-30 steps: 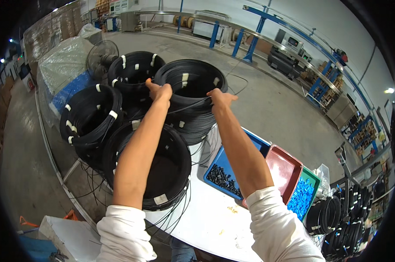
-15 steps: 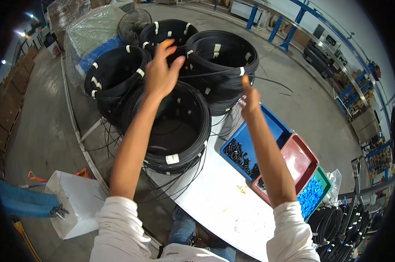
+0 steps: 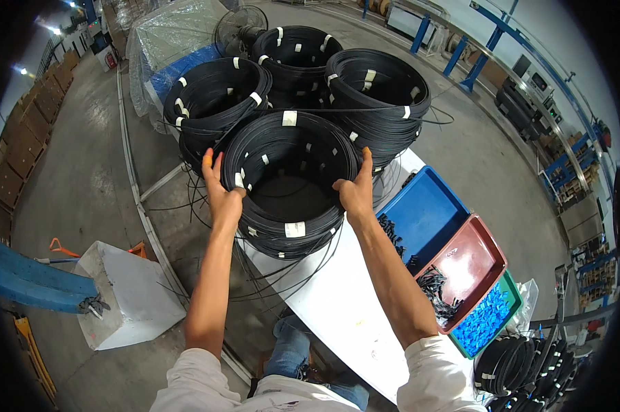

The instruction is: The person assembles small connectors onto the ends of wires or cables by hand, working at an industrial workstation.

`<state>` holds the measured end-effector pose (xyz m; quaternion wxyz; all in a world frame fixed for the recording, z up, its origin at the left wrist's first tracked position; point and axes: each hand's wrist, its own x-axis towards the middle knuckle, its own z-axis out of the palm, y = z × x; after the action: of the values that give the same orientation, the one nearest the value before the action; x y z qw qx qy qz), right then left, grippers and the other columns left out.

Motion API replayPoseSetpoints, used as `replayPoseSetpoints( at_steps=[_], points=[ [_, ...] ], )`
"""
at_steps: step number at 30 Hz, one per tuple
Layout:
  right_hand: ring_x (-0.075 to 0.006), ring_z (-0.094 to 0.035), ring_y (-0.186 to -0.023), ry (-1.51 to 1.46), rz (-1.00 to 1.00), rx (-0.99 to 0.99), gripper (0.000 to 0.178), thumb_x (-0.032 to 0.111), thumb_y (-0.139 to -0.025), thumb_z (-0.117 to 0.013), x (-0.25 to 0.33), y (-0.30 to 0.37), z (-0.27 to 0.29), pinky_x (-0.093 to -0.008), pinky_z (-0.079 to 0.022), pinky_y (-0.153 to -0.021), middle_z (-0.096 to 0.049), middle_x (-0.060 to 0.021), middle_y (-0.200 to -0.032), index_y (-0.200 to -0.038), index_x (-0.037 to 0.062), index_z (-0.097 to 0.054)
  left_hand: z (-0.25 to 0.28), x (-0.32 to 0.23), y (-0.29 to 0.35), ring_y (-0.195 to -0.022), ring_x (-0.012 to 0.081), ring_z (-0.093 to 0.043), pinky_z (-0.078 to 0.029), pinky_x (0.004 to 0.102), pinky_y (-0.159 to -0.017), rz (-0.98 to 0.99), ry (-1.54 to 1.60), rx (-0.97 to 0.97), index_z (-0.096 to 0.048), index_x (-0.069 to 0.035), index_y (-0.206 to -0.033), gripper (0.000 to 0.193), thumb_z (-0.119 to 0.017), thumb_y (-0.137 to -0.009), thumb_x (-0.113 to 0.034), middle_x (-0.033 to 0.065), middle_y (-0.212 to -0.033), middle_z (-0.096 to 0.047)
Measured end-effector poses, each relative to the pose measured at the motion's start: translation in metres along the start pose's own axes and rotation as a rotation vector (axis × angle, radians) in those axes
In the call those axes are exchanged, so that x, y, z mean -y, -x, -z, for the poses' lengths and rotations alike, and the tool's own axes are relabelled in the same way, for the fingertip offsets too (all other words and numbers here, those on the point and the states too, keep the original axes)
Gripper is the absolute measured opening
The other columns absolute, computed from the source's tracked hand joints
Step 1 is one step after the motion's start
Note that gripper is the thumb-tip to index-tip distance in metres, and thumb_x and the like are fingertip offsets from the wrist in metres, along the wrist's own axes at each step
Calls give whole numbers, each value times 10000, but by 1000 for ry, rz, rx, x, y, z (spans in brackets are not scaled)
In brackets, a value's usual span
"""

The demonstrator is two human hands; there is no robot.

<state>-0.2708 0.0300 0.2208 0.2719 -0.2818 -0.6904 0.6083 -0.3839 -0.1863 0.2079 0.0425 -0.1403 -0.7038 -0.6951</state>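
Observation:
The nearest stack of black cable coils (image 3: 290,230), bound with short white tape strips, stands on the white table's far end. On its left rim my left hand (image 3: 222,200) is closed, thumb over the inner edge and fingers along the outside. My right hand (image 3: 356,196) grips the opposite side the same way. Loose cable ends hang from the stack's front and left. Behind it are a left coil stack (image 3: 217,89), a back coil stack (image 3: 297,49) and a right coil stack (image 3: 378,86).
Right of my right arm lie a blue tray (image 3: 433,206), a red tray (image 3: 471,254) with small black parts, and a green tray (image 3: 492,312) of blue pieces. A fan (image 3: 241,31) stands behind. A white block (image 3: 128,295) with a blue post is at left.
Both hands were raised over the coils, fingers apart and holding nothing. They have come down and back onto the nearest stack's two sides. The view has shifted a little.

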Motion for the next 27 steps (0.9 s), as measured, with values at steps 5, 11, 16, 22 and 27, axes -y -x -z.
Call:
replayPoseSetpoints(
  at_steps=[5, 11, 16, 22, 27],
  points=[
    [-377, -321, -1423, -147, 39, -49, 1060, -173, -632, -636, 30, 47, 16, -380, -391, -1101, -256, -311, -1545, -1558, 45, -169, 17, -41, 26, -1220, 220, -544, -507, 208, -761, 47, 177, 43, -271, -168, -1537, 1030, -465, -618, 254, 173, -1524, -419],
    [-311, -568, -1111, -385, -33, -89, 1019, -82, -741, -701, 9, 140, 81, -392, -591, -823, -382, -255, -1393, -1563, 160, -150, 35, -58, 107, -1214, 225, -569, -498, 200, -737, -58, 320, 165, -225, -123, -1548, 1043, -471, -588, 200, 242, -1524, -400],
    [-182, -608, -691, -280, -152, -63, 1031, -35, -786, -738, -54, 227, 163, -291, -566, -529, -508, -175, -1160, -1573, 225, -124, 28, -25, 195, -1270, 214, -542, -491, 201, -751, -101, 294, 503, -208, -57, -1528, 1033, -531, -570, 152, 284, -1523, -385],
    [-145, -576, -593, -130, -250, -275, 732, -32, -922, -573, -157, 357, 220, -284, -552, -534, -568, -108, -1013, -1551, 166, -255, -11, 30, 298, -1389, 325, -437, -278, 376, -1174, -90, 330, 863, -282, -23, -1441, 913, -519, -581, 173, 323, -1471, -429],
    [-117, -532, -874, 159, -292, -416, 733, -51, -898, -549, -200, 454, 250, -249, -467, -795, -601, -103, -1125, -1550, 154, -283, -41, 66, 358, -1403, 264, -415, -265, 326, -1173, 5, 306, 1106, -292, 23, -1431, 912, -466, -553, 195, 238, -1480, -466]
  ],
)
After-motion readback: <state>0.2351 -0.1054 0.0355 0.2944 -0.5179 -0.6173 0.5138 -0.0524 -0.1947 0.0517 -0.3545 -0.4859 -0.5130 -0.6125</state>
